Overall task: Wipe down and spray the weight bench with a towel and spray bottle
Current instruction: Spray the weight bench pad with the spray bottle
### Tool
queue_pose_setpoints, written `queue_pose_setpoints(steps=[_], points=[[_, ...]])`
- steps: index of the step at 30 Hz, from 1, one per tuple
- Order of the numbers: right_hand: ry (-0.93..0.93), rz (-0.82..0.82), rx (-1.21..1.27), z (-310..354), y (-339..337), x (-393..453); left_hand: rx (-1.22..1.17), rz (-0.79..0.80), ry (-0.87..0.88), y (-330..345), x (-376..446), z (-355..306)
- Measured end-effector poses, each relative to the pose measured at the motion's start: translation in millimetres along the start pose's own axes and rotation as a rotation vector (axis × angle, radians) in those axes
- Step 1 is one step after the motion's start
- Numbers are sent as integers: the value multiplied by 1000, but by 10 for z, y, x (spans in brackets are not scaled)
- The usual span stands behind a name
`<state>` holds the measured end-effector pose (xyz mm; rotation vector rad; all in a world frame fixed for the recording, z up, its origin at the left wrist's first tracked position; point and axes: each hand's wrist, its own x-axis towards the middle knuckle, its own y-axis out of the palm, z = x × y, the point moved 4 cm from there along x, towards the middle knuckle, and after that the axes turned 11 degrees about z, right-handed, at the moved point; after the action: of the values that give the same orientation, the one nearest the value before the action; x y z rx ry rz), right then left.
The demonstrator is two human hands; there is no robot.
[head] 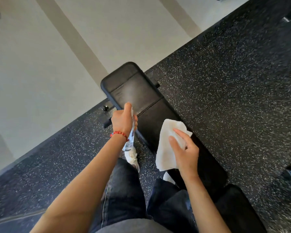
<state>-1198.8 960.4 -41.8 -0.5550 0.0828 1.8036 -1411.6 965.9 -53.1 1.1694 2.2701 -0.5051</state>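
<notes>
One long black padded bench (138,91) runs from 6 toward 11 o'clock. Right hand (185,148) pinches the soft, limp towel (165,148) at its edge; left hand (123,120), clenched, grips the light, likely slippery spray bottle (130,140) near its neck.

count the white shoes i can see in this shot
2. One white shoe is on the speckled floor below the spray bottle; the other shoe peeks out under the towel beside the bench, mostly hidden.
</notes>
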Motion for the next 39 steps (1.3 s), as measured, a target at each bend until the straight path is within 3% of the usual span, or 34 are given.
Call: queue_pose_setpoints(steps=[7, 12, 29, 39], points=[[-30, 45, -42, 262, 320, 269, 51, 13, 33, -344, 154, -21], [-101, 128, -97, 461, 574, 439, -79, -3, 6, -626, 107, 45], [-243, 679, -301, 916, 1720, 470, -368, -472, 33, -1632, -546, 484], [-328, 969, -458, 1055, 3192, -96, -526, -711, 22, -2929, -980, 810]])
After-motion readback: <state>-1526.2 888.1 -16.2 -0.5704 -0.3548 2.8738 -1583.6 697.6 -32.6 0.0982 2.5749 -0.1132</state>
